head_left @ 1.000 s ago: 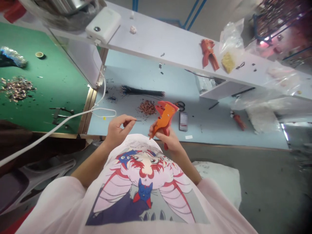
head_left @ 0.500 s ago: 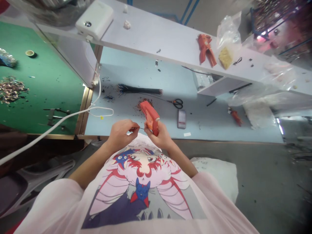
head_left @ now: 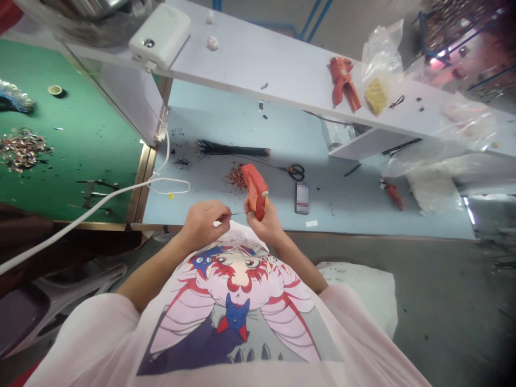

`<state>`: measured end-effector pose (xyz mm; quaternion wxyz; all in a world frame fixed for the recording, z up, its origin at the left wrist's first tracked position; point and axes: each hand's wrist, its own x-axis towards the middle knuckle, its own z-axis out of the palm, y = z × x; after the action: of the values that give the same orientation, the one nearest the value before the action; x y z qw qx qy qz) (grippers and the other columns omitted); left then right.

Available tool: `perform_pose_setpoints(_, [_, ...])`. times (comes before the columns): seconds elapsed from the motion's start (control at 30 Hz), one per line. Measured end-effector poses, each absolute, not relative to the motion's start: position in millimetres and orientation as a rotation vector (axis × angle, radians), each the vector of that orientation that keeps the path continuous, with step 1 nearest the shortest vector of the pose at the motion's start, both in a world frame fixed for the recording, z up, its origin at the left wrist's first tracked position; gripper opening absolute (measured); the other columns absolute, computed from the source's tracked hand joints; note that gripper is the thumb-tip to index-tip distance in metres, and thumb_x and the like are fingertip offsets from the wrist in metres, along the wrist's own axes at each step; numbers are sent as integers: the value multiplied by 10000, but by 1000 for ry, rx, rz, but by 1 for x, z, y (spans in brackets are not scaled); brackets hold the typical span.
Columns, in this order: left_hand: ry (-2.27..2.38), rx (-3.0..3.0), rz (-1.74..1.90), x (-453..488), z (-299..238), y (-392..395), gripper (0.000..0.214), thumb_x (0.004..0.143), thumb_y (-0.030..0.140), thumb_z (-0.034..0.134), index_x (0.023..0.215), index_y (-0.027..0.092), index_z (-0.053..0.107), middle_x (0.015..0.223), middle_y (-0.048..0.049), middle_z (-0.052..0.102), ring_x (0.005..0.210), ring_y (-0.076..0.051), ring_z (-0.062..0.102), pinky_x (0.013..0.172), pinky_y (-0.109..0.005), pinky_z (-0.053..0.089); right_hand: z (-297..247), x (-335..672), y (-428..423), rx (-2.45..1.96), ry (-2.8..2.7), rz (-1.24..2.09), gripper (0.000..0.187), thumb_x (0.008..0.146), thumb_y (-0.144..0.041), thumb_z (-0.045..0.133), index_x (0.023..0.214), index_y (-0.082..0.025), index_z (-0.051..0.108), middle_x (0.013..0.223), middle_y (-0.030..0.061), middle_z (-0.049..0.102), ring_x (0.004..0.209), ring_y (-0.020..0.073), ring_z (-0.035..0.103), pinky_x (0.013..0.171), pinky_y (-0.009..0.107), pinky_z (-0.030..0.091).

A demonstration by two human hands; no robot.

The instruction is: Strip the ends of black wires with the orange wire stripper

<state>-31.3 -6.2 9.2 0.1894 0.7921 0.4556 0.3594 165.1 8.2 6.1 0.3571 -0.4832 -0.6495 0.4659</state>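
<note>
My left hand (head_left: 205,221) is closed in a pinch on a thin dark wire (head_left: 237,214), whose end points toward my other hand. Around the handles of a red wire stripper (head_left: 255,187) my right hand (head_left: 266,223) is wrapped; its fingers sit close to the wire's end. Whether the wire touches the stripper I cannot tell. Just beyond the tool lies a pile of small wire scraps (head_left: 234,176). Further back, a bundle of dark wires (head_left: 236,149) rests on the light blue table (head_left: 209,180).
Black-handled scissors (head_left: 296,172) and a phone (head_left: 302,198) lie right of my hands. A white cable (head_left: 116,191) crosses the left side. On the raised shelf (head_left: 258,59) are a power bank (head_left: 160,36), another red wire stripper (head_left: 344,83) and plastic bags (head_left: 382,51).
My right hand and the wire stripper have shifted slightly right, away from my left hand. More of the scrap pile shows beside the tool. My left hand keeps its pinch.
</note>
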Motion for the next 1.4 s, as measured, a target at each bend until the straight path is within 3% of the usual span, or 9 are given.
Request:
perform_pose_setpoints(0.13, [1565,1708,1220,-54,8,-4,61,731,186,572,716,187,631,608,10,594,562,-103,522,572,-233,422,-4,193,22,-1368,-1486,1120,145,699,-155,521,834,-201,494,725,-9,507,637,141,471,643,298,408])
perform_pose_setpoints(0.3, [1359,979,1316,-59,-1,1,124,737,286,621,776,174,656,522,26,549,465,-77,477,466,-211,392,-12,208,30,-1595,-1581,1020,292,674,-248,650,948,-187,573,839,27,595,757,180,538,775,356,418])
perform_pose_setpoints(0.43, [1235,784,1321,-46,-3,4,171,722,319,655,785,161,652,532,23,553,460,-62,459,450,-195,368,-12,192,19,-1477,-1536,1299,264,719,-285,631,954,-174,586,856,40,609,753,173,551,717,333,452])
perform_pose_setpoints(0.6, [1187,810,1353,-34,-1,5,157,733,310,655,801,169,646,554,28,561,480,-59,461,468,-190,367,3,176,1,-1064,-1207,1920,323,734,-301,652,1006,-151,562,870,71,620,778,194,597,639,318,491])
perform_pose_setpoints(0.8, [1272,956,1400,-25,4,3,166,753,324,647,820,173,662,605,11,578,535,-72,493,511,-198,408,20,172,-7,-822,-954,2289,362,723,-332,674,1010,-135,575,839,61,627,734,195,614,683,360,512])
perform_pose_setpoints(1.07, [1332,1117,1365,-22,6,-2,180,771,343,630,831,177,661,665,-4,606,578,-90,530,560,-210,440,21,169,-8,-741,-892,2400,390,712,-357,672,1002,-118,571,817,64,629,704,191,619,684,365,512])
perform_pose_setpoints(1.4, [1517,1556,1396,-27,10,-6,96,797,226,569,789,184,655,661,3,577,604,-99,494,605,-232,420,20,170,-11,-787,-991,2375,338,746,-358,665,966,-118,577,759,49,615,653,171,603,619,319,486])
